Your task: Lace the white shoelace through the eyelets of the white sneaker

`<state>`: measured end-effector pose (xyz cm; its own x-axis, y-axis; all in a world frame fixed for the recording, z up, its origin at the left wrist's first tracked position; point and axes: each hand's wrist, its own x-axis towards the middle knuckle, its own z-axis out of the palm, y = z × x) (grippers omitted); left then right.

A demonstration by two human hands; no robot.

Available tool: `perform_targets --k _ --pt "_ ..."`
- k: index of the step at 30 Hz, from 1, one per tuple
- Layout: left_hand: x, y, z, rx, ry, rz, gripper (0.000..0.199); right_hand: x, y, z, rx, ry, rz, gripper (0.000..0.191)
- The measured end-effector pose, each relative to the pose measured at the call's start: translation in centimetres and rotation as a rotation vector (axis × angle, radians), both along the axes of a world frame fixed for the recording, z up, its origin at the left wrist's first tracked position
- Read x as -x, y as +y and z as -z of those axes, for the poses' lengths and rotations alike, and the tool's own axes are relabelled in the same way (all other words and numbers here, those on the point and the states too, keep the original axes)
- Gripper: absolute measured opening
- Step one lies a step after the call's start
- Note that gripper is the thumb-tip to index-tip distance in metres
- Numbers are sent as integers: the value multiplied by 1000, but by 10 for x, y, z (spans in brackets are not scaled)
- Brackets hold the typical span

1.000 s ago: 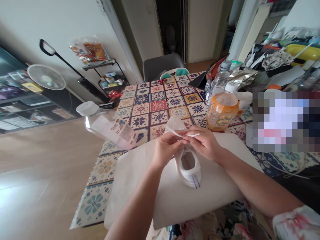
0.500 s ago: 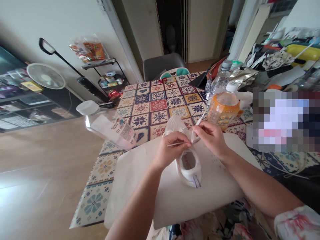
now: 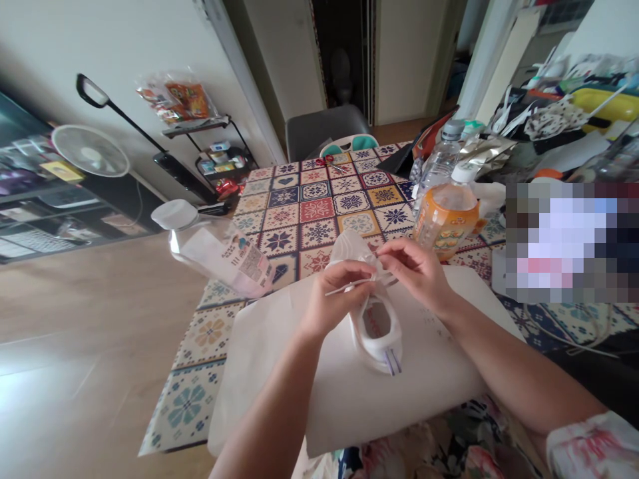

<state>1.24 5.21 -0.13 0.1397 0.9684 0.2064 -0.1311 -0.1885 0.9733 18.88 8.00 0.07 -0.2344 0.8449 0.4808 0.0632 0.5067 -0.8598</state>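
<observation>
With the left hand (image 3: 335, 296), pinching a white shoelace (image 3: 343, 289) between thumb and forefinger, over the lacing of a white sneaker (image 3: 382, 344); one loose lace end sticking out leftward across the fingers. With the right hand (image 3: 415, 269), reaching in from the right to the same lacing, thumb and fingertips bent in close together; too small and pale there to tell whether pinching the lace or only touching it. Both hands near each other, the right slightly farther.

Standing sole down in the near middle of the table, on a white mat (image 3: 399, 406): the sneaker, toe pointing far and a little left, heel near. Open at the collar, down to a grey insole (image 3: 375, 320) with red lettering; marked at the heel with purple stripes (image 3: 392, 363).

Beneath the mat, a tablecloth (image 3: 315, 211) in many-patterned squares. Near its left edge, a clear plastic jar (image 3: 214, 249) with a white lid and a printed label. To the right of the shoe and farther off, an orange-labelled bottle (image 3: 446, 216) with a white cap, just nearer than a clear bottle (image 3: 440, 163) with a grey cap. At the far end, red-handled scissors (image 3: 327, 161), close to a grey chair (image 3: 324, 130).
</observation>
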Motion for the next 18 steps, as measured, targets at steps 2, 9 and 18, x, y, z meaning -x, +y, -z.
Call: perform_targets --k 2,9,18 --pt "1 1 0 -66 22 -26 18 -2 0 -1 -93 -91 -94 9" --pt "2 4 -3 -8 9 -95 20 -1 0 -2 -152 -192 -117 17" --pt "1 6 -3 288 -204 3 33 2 -1 7 -588 -223 -69 17"
